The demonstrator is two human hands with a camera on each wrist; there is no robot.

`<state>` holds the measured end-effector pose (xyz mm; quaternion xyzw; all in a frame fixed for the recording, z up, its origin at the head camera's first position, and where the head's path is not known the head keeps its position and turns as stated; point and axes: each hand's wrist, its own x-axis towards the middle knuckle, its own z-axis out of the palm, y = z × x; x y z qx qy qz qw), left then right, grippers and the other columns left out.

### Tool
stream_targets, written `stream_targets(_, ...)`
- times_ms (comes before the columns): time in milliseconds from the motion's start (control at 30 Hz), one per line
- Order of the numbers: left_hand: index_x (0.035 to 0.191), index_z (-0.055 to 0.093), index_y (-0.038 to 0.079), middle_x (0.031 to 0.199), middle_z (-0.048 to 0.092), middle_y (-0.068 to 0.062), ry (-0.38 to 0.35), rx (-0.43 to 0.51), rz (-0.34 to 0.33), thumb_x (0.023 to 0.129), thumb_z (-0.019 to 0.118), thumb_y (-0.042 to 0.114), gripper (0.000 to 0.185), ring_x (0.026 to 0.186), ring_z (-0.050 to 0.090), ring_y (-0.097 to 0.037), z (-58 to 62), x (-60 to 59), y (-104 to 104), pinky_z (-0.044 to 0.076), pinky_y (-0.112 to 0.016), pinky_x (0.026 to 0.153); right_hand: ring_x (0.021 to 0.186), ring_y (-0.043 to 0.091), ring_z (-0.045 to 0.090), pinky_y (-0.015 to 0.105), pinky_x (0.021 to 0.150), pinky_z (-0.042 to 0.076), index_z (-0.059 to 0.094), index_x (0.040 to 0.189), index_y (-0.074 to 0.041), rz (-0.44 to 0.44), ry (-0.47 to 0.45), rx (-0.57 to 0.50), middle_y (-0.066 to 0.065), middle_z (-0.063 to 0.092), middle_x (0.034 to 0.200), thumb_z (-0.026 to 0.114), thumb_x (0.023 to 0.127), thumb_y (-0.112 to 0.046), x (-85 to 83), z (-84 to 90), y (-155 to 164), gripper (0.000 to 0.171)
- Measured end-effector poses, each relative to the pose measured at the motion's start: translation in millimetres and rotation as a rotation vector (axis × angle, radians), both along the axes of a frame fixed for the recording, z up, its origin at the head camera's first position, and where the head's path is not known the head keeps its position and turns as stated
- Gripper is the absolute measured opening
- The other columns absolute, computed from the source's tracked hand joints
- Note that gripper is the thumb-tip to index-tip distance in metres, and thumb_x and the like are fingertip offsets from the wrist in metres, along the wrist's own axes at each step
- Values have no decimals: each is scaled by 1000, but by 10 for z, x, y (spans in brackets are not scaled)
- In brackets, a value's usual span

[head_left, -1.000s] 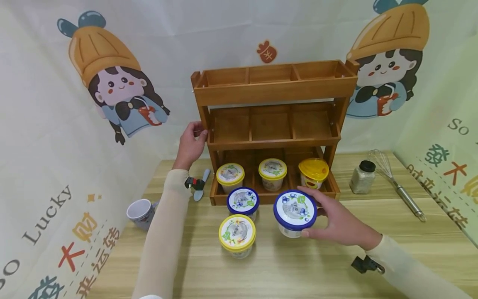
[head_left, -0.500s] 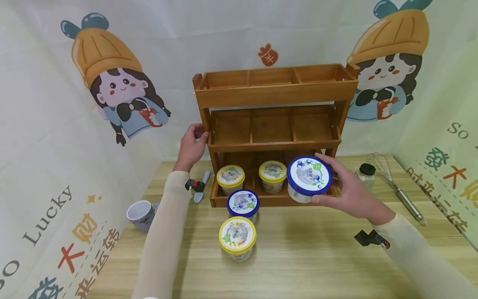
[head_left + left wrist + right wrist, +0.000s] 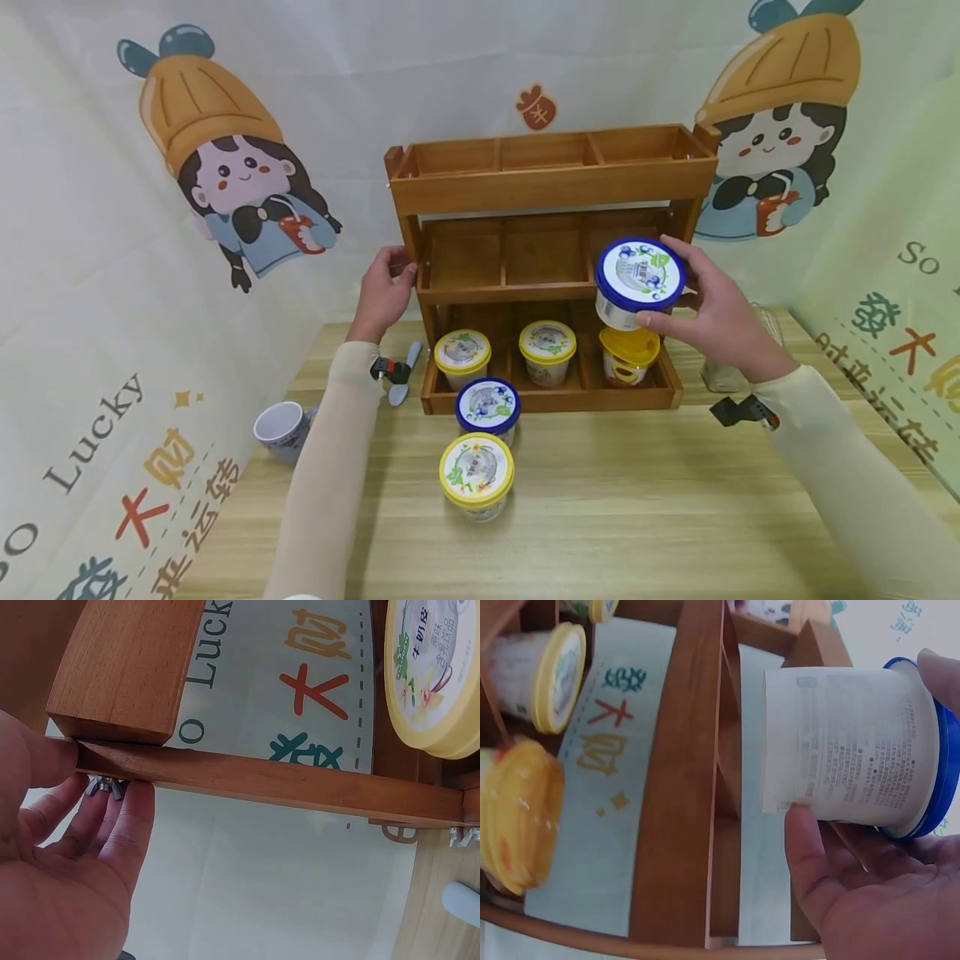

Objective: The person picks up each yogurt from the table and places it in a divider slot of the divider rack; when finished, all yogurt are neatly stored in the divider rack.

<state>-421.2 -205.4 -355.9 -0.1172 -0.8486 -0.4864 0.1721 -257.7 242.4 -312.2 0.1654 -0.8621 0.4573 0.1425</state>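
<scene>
My right hand (image 3: 716, 321) grips a white tub with a blue lid (image 3: 641, 275), raised in front of the right compartment of the middle tier on a three-tier wooden rack (image 3: 555, 196). In the right wrist view the tub's printed side (image 3: 840, 742) faces the camera, thumb and fingers around it. My left hand (image 3: 384, 292) holds the rack's left post (image 3: 262, 780), thumb on one side and fingers on the other, beside a wing nut (image 3: 105, 786). Two yellow-lidded tubs (image 3: 462, 354) and a tub with a domed yellow lid (image 3: 632, 360) stand in the bottom tier.
On the table before the rack stand another blue-lidded tub (image 3: 487, 408) and a yellow-lidded tub (image 3: 477, 471). To the left are a mug (image 3: 283, 429) and a spoon (image 3: 405, 375). A jar (image 3: 722, 377) and a whisk (image 3: 768, 321) are partly hidden behind my right hand.
My right hand has lifted the blue-lidded tub from low over the table, up and slightly right, to the middle tier. The left hand keeps its hold on the post.
</scene>
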Motion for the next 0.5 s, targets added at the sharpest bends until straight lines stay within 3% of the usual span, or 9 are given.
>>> stream_targets(167, 147, 50, 4, 143, 59, -19, -4, -2, 4, 111, 55, 23, 41, 133, 57, -37, -2, 1, -11, 47, -54, 114, 135, 36, 53, 10, 92, 51, 23, 169, -21, -49, -14, 2, 15, 44, 162, 84, 92, -34, -209, 81, 43, 100)
stream_targets(267, 146, 51, 3, 143, 59, -20, 1, -2, 3, 110, 55, 23, 41, 133, 57, -37, 1, 6, -11, 47, -54, 114, 138, 36, 50, 30, 106, 56, 20, 170, -21, -70, -41, -12, 15, 41, 164, 83, 92, -39, -332, 120, 47, 102)
stream_targets(400, 147, 50, 3, 143, 59, -19, -6, -4, 4, 111, 55, 23, 41, 133, 57, -36, 3, 7, -11, 48, -53, 114, 145, 40, 45, 57, 117, 46, 17, 170, -18, -77, -55, -34, 18, 36, 166, 82, 92, -41, -494, 147, 29, 104)
stream_targets(500, 147, 50, 4, 143, 59, -18, -14, -5, 8, 111, 54, 23, 42, 133, 57, -35, 9, 8, -12, 48, -52, 113, 148, 40, 43, 61, 121, 40, 20, 169, -16, -91, -51, -40, 18, 37, 167, 82, 92, -43, -602, 157, 7, 103)
